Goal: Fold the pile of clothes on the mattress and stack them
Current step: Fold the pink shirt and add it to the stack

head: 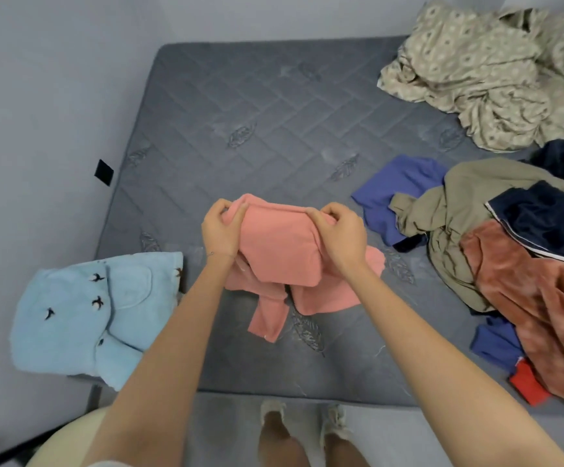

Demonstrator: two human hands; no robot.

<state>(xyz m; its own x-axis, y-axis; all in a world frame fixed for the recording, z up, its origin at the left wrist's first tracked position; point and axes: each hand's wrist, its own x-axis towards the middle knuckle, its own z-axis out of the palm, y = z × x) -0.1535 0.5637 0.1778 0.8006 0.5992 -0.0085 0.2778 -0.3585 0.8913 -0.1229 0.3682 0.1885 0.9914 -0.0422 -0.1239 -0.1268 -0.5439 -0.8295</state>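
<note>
A salmon-pink garment [280, 251] hangs between my two hands above the middle of the grey mattress [240, 112]. My left hand [221, 230] grips its upper left edge, and my right hand [339, 232] grips its upper right edge. Its lower part and one sleeve droop onto the mattress. A folded light-blue garment [81, 315] with small bird marks lies at the mattress's near left corner. The unfolded pile [509, 251] lies at the right: blue, khaki, navy, rust-brown and red pieces.
A crumpled beige patterned sheet [496, 72] fills the far right corner. Grey walls [38, 96] run along the left and far sides. My feet [304, 429] stand on the floor at the mattress's near edge.
</note>
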